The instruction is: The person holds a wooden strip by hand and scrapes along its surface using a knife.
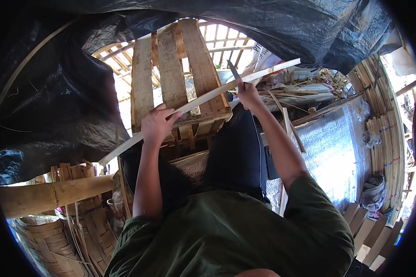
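Observation:
A long pale bamboo strip point(210, 95) runs diagonally from lower left to upper right, across the front of a slatted wooden stand point(170, 69). My left hand point(158, 123) is closed around the strip left of its middle, near the stand's front edge. In my right hand point(249, 96) is a knife point(234, 70), its dark blade pointing up and to the left beside the strip. The fingers of that hand are wrapped round the handle, which they mostly hide, close to the strip.
Black plastic sheeting point(60, 92) hangs at the left and overhead. A thick bamboo pole point(55, 194) lies at the lower left above woven baskets point(46, 240). Shavings and strips point(296, 92) lie beyond my right hand. A silvery sheet point(333, 147) and bundled bamboo point(384, 143) are at the right.

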{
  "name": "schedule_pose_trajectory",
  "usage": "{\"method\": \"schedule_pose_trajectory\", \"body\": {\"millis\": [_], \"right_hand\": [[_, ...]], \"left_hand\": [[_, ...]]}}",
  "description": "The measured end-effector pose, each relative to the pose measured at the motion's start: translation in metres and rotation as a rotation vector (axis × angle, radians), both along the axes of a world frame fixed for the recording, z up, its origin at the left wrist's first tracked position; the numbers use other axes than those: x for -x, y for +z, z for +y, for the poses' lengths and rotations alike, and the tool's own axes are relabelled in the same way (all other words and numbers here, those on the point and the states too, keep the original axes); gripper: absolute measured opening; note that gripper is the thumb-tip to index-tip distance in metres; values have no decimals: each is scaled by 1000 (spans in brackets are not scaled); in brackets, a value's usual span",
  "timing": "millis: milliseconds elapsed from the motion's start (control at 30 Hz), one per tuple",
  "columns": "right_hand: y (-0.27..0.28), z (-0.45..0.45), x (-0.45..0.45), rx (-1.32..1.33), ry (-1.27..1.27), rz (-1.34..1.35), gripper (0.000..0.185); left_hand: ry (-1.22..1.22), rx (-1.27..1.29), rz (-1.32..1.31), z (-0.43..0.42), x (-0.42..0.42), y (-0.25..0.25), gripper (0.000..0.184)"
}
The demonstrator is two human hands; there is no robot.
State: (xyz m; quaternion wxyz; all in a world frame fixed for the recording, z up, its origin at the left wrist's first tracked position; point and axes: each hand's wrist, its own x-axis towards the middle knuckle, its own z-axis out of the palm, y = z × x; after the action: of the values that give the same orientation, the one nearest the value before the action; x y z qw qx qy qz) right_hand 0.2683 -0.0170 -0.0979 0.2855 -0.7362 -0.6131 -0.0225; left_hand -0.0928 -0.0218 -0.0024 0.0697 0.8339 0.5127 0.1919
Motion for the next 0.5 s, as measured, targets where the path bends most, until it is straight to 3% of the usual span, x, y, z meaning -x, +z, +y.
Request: {"method": "schedule_pose_trajectory", "body": {"millis": [33, 100, 133, 167, 233, 300, 367, 433, 500], "right_hand": [[23, -7, 9, 53, -60, 261, 58], [87, -14, 6, 405, -340, 685, 55], [59, -5, -6, 324, -317, 483, 54], [-7, 4, -12, -26, -73, 65, 59], [34, -15, 23, 39, -65, 422, 58], [57, -7, -8, 427, -195, 685, 57], [64, -12, 5, 415, -316, 663, 59], [59, -23, 36, 403, -106, 713, 59], [61, -14, 7, 383, -103, 624, 55]], "left_hand": [[5, 25, 5, -2, 0, 2, 41], [0, -7, -7, 0, -2, -2, 41], [-3, -35, -15, -1, -2, -4, 40], [-3, -36, -15, -2, -1, -2, 40], [14, 32, 14, -3, -1, 4, 39], [0, -1, -8, -1, -3, -1, 39], [-5, -30, -24, -2, -1, -3, 38], [22, -11, -25, -2, -2, 0, 41], [12, -14, -38, -1, -3, -2, 41]]}}
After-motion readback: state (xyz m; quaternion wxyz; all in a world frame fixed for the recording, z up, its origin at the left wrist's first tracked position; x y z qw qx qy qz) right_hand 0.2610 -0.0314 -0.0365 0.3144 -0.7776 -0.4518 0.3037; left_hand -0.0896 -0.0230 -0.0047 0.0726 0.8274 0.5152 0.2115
